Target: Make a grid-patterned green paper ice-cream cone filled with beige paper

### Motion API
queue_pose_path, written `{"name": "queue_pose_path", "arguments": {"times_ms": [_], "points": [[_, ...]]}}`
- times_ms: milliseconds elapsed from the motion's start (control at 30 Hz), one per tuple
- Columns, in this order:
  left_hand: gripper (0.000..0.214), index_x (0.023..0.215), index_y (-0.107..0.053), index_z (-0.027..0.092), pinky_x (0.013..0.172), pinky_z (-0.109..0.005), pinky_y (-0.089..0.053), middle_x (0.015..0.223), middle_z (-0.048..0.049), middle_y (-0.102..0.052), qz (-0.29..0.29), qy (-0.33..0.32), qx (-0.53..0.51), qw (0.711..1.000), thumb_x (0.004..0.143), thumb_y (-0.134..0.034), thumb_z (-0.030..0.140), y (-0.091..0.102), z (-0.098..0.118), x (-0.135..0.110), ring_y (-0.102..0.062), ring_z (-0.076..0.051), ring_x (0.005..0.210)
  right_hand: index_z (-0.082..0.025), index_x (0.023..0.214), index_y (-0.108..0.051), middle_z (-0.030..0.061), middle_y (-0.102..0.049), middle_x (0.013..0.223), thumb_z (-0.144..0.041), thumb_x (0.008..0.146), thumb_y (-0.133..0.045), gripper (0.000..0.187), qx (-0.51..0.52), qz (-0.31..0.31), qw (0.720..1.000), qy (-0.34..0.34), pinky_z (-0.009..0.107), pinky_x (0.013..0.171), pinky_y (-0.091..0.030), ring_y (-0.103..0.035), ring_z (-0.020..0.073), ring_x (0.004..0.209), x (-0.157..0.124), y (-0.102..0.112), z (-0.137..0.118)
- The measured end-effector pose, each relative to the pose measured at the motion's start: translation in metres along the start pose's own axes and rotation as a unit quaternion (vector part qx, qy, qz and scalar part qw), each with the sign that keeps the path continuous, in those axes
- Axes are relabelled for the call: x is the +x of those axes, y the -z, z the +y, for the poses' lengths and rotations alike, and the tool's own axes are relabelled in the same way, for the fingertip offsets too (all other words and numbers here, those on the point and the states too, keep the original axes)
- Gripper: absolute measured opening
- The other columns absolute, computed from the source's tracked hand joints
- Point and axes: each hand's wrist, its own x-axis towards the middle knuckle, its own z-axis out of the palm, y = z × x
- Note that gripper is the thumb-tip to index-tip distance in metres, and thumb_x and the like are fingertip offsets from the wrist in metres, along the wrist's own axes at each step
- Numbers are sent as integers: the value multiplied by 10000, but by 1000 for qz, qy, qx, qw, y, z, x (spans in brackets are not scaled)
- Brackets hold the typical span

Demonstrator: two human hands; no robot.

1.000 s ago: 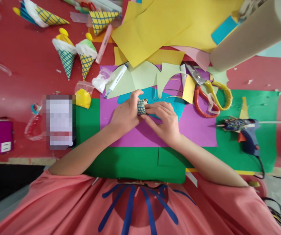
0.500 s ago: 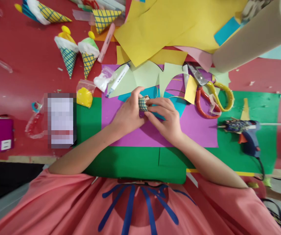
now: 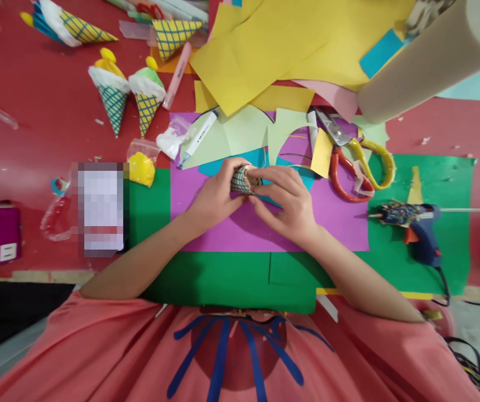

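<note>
Over the purple sheet (image 3: 340, 223), my left hand (image 3: 210, 198) is wrapped round a small paper cone (image 3: 239, 180) with a dark crisscross pattern. The cone lies sideways, its open mouth facing right; its pointed end is hidden in the left hand. My right hand (image 3: 288, 201) has its fingertips at the cone's mouth, the upper fingers at the rim or just inside it and the thumb below. Beyond the hands are a blue sheet (image 3: 215, 167), pale green paper pieces (image 3: 246, 128) and a marker (image 3: 198, 138).
To the right lie scissors (image 3: 355, 162) and a glue gun (image 3: 422, 223). Finished paper ice-cream cones (image 3: 112, 97), a pink marker (image 3: 177, 75) and a bag of yellow clay (image 3: 142, 167) are on the left. Yellow sheets (image 3: 265, 50) and a large paper roll (image 3: 424, 61) lie at the back.
The cone has turned so that more of its open mouth shows. My right fingers have shifted slightly at its rim and the thumb is lower. The whole view has moved slightly.
</note>
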Motion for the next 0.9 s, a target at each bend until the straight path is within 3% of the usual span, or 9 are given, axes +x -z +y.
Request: {"name": "queue_pose_path", "arguments": {"times_ms": [233,433,700,900], "points": [[325,1112,-491,276,776,-344,-523,1066,7,-652,8,23,74,997,804,-580,220,5,3,0,-629,-194,955,-175,1108,-589,127,-698,1164,-191,882,-529,235,70,-40,997,1,415,938,-534,-641,232,1127,-2,-1,-10],[414,1142,-481,277,801,-352,-523,1083,-10,-659,32,0,112,993,750,-609,237,6,3,-1,-630,-209,990,-135,1269,-544,167,-618,1298,-190,910,-463,372,69,-57,996,-16,411,1001,-523,-579,234,1241,-5,-1,-13],[610,1272,-408,260,921,-348,-508,1170,-28,-628,13,-8,124,992,689,-533,132,4,-2,-3,-613,-219,1090,-132,1250,-568,161,-625,1291,-215,914,-443,368,35,-86,996,-1,451,1000,-507,-592,248,1212,-5,-2,-10],[615,1285,-392,238,918,-368,-509,1172,-60,-618,20,-33,130,991,700,-579,214,1,-4,-1,-608,-244,1103,-137,1226,-580,158,-621,1294,-222,918,-447,346,28,-102,994,4,464,1014,-487,-587,252,1213,-2,1,-5]]}}
